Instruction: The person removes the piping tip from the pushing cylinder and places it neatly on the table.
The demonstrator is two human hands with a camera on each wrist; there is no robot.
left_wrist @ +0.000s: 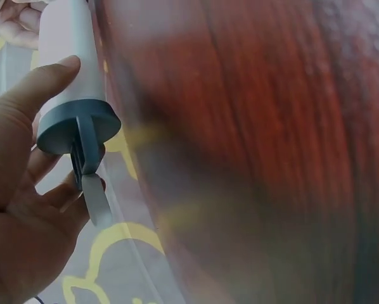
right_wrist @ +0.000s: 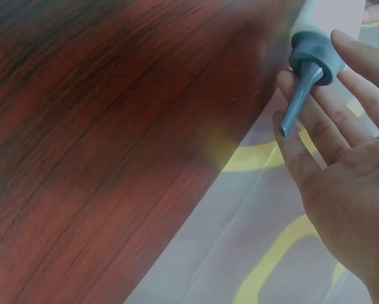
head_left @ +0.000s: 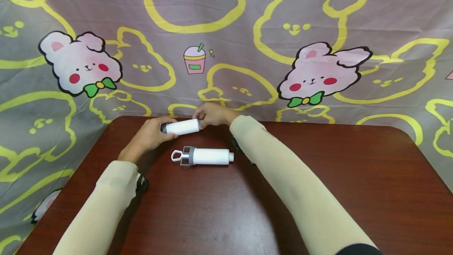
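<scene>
A large white syringe (head_left: 183, 127) with grey end parts is held between both hands near the table's far edge. My left hand (head_left: 152, 133) grips its grey-flanged end, thumb on the white barrel (left_wrist: 68, 38) and the other fingers behind. Below the flange hang a grey frame (left_wrist: 88, 145) and a pale handle (left_wrist: 97, 201). At the other end, my right hand (head_left: 214, 114) holds the syringe by its grey collar (right_wrist: 316, 57), where a thin grey nozzle (right_wrist: 295, 107) sticks out. A second white syringe (head_left: 211, 156) lies on the table, its ring handle pointing left.
The dark red-brown wooden table (head_left: 336, 176) has rounded far corners. Just behind its far edge hangs a grey cloth (head_left: 226, 46) printed with yellow outlines and rabbits.
</scene>
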